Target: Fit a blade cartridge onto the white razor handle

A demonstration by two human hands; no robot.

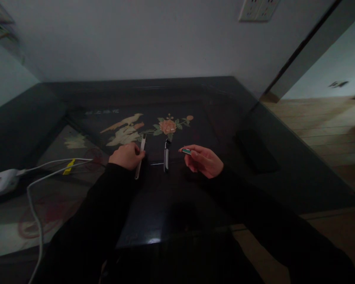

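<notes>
My left hand is closed on a long, narrow, pale strip with a dark patch at its far end and what looks like a small hole at its near end. Between finger and thumb of my right hand is a small green and dark stick with a light edge, held just above the table; its exact kind I cannot make out. A slim silver and black object lies lengthwise on the table between both hands, touched by neither.
The dark glossy tabletop bears a bird-and-flower picture. A dark flat rectangular object lies to the right. At left are a white power strip, pale cables and a yellow tag. A wall with sockets stands behind.
</notes>
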